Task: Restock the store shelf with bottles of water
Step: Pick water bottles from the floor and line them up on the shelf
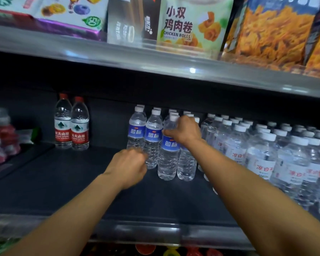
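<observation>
The right hand (185,131) is curled round the shoulder of a blue-label bottle (168,152), thumb on its near face, the bottle standing on the dark shelf (67,182) at the front of its group. The left hand (130,166), at about eight o'clock from it, is loosely curled at the base of the next blue-label bottle (151,143); motion blur hides whether it grips anything, so I cannot tell.

The grip is high on a tall, thin bottle. A sideways push would likely tip it into its neighbours at nine and three o'clock, and they could topple in a row. At three o'clock the packed white-cap bottles (262,156) stand close; the right forearm could brush them. The red-label bottles (71,124) at ten o'clock are well apart.
</observation>
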{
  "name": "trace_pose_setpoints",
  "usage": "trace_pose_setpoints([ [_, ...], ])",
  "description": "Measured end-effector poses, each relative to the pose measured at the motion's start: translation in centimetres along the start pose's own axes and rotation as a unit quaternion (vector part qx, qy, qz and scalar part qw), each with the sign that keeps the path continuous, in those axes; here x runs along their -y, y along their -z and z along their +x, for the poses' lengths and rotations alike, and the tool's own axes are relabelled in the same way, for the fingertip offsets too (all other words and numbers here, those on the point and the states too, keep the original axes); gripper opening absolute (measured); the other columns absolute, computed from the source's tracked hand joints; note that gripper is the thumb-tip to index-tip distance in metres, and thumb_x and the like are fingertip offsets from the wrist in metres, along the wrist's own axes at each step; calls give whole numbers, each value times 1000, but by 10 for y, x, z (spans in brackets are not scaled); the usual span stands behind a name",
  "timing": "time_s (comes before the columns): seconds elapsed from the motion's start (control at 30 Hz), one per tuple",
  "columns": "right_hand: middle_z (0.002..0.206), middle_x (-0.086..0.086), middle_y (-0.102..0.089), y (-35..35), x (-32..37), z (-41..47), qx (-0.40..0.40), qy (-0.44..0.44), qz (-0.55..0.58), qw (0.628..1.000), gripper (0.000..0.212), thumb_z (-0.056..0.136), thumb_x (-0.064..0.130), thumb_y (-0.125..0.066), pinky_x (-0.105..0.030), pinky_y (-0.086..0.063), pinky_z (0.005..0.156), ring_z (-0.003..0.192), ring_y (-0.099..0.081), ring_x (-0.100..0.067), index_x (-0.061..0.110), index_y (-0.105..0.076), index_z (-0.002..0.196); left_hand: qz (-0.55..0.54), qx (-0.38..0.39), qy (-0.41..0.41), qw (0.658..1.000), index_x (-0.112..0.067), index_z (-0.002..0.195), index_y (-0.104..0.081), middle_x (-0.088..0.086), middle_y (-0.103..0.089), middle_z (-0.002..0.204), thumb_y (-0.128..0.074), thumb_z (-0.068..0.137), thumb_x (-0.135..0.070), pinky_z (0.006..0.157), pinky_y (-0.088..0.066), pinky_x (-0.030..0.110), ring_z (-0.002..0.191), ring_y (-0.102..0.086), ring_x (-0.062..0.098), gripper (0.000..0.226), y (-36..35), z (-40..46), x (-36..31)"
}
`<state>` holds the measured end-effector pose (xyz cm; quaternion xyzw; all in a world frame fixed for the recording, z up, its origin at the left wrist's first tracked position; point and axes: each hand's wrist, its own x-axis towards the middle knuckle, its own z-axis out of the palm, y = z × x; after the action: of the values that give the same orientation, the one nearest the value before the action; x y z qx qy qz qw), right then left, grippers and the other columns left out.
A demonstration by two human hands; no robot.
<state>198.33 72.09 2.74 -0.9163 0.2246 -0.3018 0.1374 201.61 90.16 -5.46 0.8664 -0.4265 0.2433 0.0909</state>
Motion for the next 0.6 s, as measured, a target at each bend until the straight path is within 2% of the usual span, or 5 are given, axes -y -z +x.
trace_pose_setpoints([
  [0.1, 104, -11, -63, 0, 2, 8, 4, 5, -19, 1000, 47, 73, 42, -76, -34, -50, 70, 93, -62, -29, 6, -61, 100, -13, -2, -4, 1000, -17, 113, -59, 0, -58, 112, -43, 95, -25, 81, -50, 35, 102, -57, 21, 26, -5, 3, 4],
  [0.2, 111, -10, -61, 0, 6, 12, 8, 8, -45, 999, 60, 71, 44, -79, -34, -52, 76, 98, -62, -28, 6, -57, 113, -22, 4, -5, 1000, -17, 110, -59, 0, -59, 112, -44, 94, -25, 79, -49, 34, 102, -57, 21, 24, -8, 5, 4],
  [0.4, 116, -9, -57, 8, 8, 13, 38, 14, -76, 996, 51, 75, 42, -78, -31, -43, 72, 103, -58, -26, 8, -56, 106, -24, 16, -9, 1000, -18, 114, -60, -2, -59, 113, -44, 94, -27, 83, -50, 38, 105, -57, 21, 27, -11, 4, 4],
  [0.6, 124, -13, -54, 10, 2, 4, 43, 19, -66, 997, 59, 78, 42, -76, -34, -46, 79, 108, -58, -30, 6, -52, 120, -14, 17, -10, 1000, -17, 117, -59, 0, -58, 115, -43, 95, -27, 84, -49, 36, 107, -56, 22, 29, -4, -3, -2],
])
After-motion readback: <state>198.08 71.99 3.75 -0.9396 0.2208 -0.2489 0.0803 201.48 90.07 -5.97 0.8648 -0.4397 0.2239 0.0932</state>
